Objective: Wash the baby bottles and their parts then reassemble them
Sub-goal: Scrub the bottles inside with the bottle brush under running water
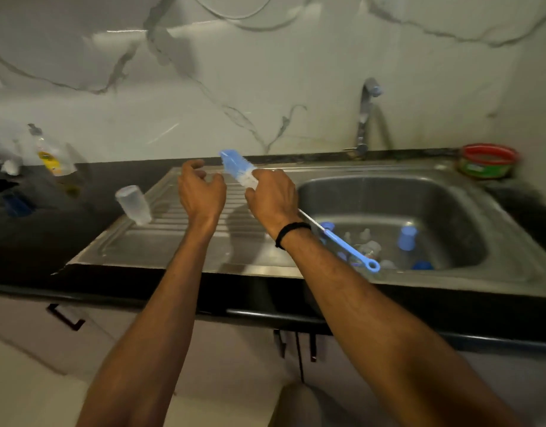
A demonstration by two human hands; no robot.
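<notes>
- The bottle brush (236, 167) is gripped by the right hand (273, 197) just below its blue and white bristle head. The bristles point up and away, and the thin handle trails back past the wrist, over the front of the sink basin (388, 192).
- The left hand (200, 192) is held just beside the right, above the drainboard (173, 241). Its fingers are loosely curled and nothing is held in them.
- One clear bottle body (133, 204) is seen mouth-down on the left part of the drainboard, near the left hand but apart from it. It is judged to be already washed and set out to drain.
- The other bottle parts (407, 238) are gathered at the bottom of the basin, below and to the right of the right hand. Blue caps and pale teat-like pieces can be made out among them, though the blur hides their exact number.
- The task is judged to be at an early stage: most pieces appear to be unwashed, and nothing has been reassembled.
- Further out, a tap (365, 118) is mounted behind the basin, a red-lidded tub (487, 161) is set at the far right corner, and a blurred soap bottle (49, 155) stands on the dark counter (34, 235) to the left.
</notes>
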